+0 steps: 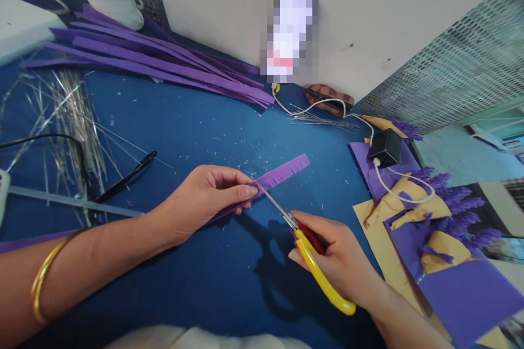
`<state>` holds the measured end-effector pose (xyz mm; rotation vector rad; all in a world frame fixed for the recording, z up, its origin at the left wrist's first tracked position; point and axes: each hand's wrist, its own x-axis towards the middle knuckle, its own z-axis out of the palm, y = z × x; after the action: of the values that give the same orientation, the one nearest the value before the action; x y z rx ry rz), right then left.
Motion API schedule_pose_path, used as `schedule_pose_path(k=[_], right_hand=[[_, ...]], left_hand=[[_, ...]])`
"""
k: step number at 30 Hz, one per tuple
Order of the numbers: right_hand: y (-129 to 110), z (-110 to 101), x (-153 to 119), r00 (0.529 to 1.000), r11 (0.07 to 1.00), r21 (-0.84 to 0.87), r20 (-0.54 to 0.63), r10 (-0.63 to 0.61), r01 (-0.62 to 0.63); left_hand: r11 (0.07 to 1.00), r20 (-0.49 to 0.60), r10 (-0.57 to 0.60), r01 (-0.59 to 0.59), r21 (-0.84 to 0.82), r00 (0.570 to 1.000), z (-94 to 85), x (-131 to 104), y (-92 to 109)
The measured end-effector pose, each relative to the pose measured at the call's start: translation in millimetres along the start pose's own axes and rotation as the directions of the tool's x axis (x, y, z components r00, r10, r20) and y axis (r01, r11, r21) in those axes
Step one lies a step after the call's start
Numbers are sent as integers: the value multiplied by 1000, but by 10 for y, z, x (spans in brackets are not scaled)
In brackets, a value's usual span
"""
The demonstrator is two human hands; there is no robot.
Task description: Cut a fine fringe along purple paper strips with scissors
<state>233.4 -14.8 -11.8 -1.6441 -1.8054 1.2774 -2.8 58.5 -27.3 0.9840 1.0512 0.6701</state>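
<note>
My left hand (221, 191) pinches a purple strip (286, 172) between thumb and fingers. Small cuts fringe one edge of the strip's free end, which points up and to the right. The rest of it passes under my left wrist. My right hand (331, 251) is wrapped round scissors (323, 278) with yellow and red handles. Their blades reach the strip's edge beside my left thumb and look nearly closed.
Purple strips (164, 65) lie at the back left, near thin wires (77, 131) and black-armed glasses (126, 177). A phone (289, 35) leans at the back. Wrapped purple flowers (446, 251) and a black charger (385, 147) are at the right.
</note>
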Motion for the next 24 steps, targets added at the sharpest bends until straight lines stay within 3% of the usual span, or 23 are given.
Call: schedule_pose_path(k=[3, 15, 24], right_hand=[[14, 4, -12, 1000, 998, -66, -27, -14, 12], [7, 17, -48, 999, 998, -59, -35, 16, -18], [18, 28, -50, 999, 997, -80, -40, 11, -14]], left_hand=[[1000, -11, 10, -10, 28, 1000, 3, -10, -7], [997, -61, 83, -82, 9, 995, 7, -2, -13], [990, -55, 114, -109, 87, 992, 18, -20, -13]])
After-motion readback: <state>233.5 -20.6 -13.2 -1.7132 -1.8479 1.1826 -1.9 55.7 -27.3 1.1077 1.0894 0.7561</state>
